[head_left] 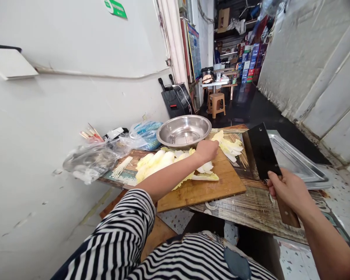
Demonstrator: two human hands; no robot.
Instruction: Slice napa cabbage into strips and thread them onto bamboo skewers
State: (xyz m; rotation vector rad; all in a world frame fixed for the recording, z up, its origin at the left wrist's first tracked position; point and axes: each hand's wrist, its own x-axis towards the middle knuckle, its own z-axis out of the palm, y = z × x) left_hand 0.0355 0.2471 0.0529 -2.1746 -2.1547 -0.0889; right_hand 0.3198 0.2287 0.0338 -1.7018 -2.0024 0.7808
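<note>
My right hand (pixel 288 190) is closed round the wooden handle of a broad dark cleaver (pixel 261 151), its blade raised above the table's right part. My left hand (pixel 207 151) reaches across the cutting board (pixel 204 192), with its fingers curled at the board's far edge. Whatever those fingers hold, if anything, is hidden. Yellow-white cabbage leaves (pixel 154 163) are piled on the board under and beside my left forearm. More cabbage pieces (pixel 229 147) lie beyond the board, just right of my left hand, next to thin wooden sticks (pixel 243 155).
A steel bowl (pixel 183 132) stands behind the board. Left of it are a blue bag (pixel 147 134), clear plastic bags (pixel 90 159) and white enoki-like strands (pixel 121 167). Metal trays (pixel 297 159) lie at the right. A wall borders the table's left side.
</note>
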